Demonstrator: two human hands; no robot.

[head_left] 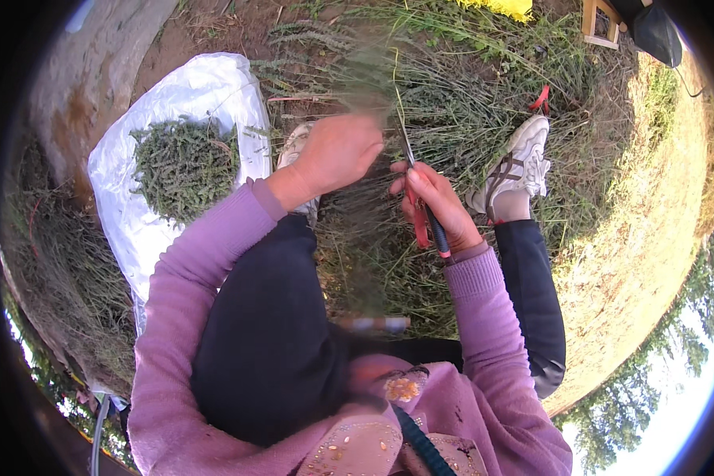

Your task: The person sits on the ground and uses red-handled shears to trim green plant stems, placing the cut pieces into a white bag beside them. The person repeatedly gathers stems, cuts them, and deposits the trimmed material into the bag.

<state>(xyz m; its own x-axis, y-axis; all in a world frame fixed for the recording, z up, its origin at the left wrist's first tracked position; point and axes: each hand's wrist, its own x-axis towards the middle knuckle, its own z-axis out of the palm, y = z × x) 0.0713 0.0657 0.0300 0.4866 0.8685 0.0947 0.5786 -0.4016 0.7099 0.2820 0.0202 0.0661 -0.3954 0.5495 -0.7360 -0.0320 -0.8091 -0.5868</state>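
Note:
My left hand [337, 155] is closed around a bunch of plant stems [365, 75], smeared by motion; the bunch seems to reach above and below the fist. To its right, my right hand [436, 202] grips a slim-bladed cutting tool [407, 141] with a dark, red-tipped handle. The blade points away from me, near a thin yellowish stem [397, 79]. A red strip [416, 218] hangs at the handle beside my fingers. On the left, a heap of cut green sprigs [186, 168] lies on a white plastic sheet [115, 170].
Long green stalks [452, 111] cover the ground between and beyond my shoes, the right shoe [518, 163] among them. A red ribbon [540, 99] lies beyond it. At the far right stand a small wooden stool [600, 22] and a dark object [658, 36]; something yellow [500, 6] is at the top edge.

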